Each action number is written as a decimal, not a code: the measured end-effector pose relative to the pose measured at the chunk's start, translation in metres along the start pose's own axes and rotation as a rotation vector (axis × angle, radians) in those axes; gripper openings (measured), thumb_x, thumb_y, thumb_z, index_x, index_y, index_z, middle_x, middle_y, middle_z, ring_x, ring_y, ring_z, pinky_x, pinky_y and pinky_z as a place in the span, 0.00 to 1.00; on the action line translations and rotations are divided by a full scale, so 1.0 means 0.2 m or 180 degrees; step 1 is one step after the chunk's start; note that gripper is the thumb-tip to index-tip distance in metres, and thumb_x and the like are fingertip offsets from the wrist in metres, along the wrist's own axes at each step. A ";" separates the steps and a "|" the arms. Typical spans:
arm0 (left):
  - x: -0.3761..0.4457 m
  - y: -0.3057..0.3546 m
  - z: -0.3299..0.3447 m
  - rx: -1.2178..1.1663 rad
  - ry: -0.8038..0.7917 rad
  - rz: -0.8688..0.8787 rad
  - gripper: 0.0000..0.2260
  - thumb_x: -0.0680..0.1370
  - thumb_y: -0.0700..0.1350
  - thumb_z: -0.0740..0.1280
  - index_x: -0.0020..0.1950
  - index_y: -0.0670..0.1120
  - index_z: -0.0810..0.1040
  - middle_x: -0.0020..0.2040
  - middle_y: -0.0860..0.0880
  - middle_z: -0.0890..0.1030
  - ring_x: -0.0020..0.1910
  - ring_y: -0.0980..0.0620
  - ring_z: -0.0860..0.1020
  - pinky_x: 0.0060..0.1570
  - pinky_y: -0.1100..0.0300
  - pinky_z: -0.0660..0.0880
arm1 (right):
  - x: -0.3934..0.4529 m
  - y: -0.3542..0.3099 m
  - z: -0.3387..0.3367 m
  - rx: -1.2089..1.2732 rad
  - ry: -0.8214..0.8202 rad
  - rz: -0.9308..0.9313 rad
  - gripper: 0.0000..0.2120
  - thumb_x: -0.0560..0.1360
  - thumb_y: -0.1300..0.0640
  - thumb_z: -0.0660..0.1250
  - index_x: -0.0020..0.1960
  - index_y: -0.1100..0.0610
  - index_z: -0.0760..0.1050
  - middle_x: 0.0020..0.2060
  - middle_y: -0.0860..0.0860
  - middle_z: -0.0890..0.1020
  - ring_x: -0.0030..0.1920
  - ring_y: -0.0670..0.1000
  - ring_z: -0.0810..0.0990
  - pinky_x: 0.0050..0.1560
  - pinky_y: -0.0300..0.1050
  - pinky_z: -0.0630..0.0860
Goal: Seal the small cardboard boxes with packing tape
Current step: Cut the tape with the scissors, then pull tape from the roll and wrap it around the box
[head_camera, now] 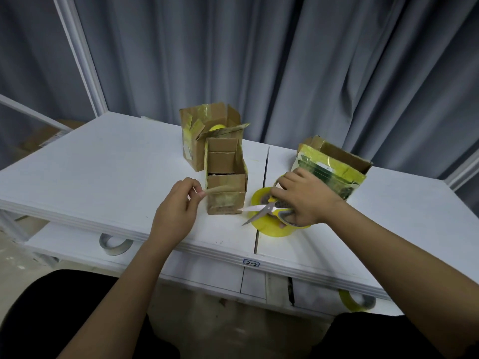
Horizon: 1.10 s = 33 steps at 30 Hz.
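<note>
Dark trousers [64, 320] fill the bottom edge, nearest of all, with two bare arms reaching up from there to a white table [103, 161].

Three boxes stand on that table. One big box [199, 136] is at the back with its flaps up, and something yellow shows inside. Another box [334, 169], wrapped in lots of yellow tape, leans on the right. A small box [225, 177] stands in the middle, close to both hands, and its top is open too.

I think the step now is cutting a strip of tape for the small box. Its flaps are not shut, so no box looks sealed on top yet. Next, the blades need to get to the strip and snip it, and then the strip must be pressed flat.

Now the hands. My left hand [176, 208] pinches the end of a tape strip [220, 189] between thumb and fingertip. This strip runs to the front of the small box. Other fingers are curled loosely.

My right hand [303, 200] grips scissors [261, 209], fingers curled round the handles. Both blades are apart and point left at the small box. Under this hand lies a yellow roll [274, 229] of tape, flat on the table.
</note>
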<state>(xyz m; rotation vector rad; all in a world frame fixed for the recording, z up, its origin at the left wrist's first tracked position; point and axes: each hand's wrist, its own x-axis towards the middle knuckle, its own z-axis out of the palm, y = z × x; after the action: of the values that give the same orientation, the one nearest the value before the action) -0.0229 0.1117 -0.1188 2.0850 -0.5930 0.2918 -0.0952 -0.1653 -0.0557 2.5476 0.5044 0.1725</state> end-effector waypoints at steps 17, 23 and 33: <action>-0.13 0.14 0.20 -0.0665 -0.0231 -0.0143 0.05 0.79 0.49 0.63 0.45 0.54 0.70 0.37 0.55 0.72 0.29 0.62 0.69 0.30 0.71 0.66 | -0.55 -0.25 0.30 0.2103 -0.0334 0.1754 0.20 0.69 0.47 0.72 0.58 0.53 0.77 0.51 0.52 0.78 0.54 0.56 0.74 0.53 0.45 0.65; -0.14 0.22 0.30 -0.0840 -0.0361 -0.0160 0.06 0.79 0.47 0.64 0.43 0.53 0.70 0.36 0.55 0.70 0.30 0.63 0.69 0.32 0.71 0.65 | -0.49 -0.18 0.31 0.2790 -0.1106 0.1767 0.22 0.73 0.56 0.71 0.66 0.56 0.74 0.61 0.53 0.72 0.63 0.53 0.70 0.63 0.44 0.67; -0.09 0.30 0.35 -0.1426 -0.0261 -0.0435 0.07 0.79 0.47 0.64 0.42 0.53 0.70 0.37 0.52 0.72 0.35 0.53 0.70 0.38 0.57 0.70 | -0.12 -0.44 0.00 0.5432 0.2033 0.2722 0.14 0.71 0.57 0.73 0.56 0.55 0.77 0.45 0.52 0.82 0.47 0.45 0.80 0.51 0.39 0.77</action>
<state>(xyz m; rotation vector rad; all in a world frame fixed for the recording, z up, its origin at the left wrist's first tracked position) -0.0703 0.0300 -0.1217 1.6980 -0.5070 -0.0085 -0.1460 -0.1046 -0.1031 4.1665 -0.6797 1.3910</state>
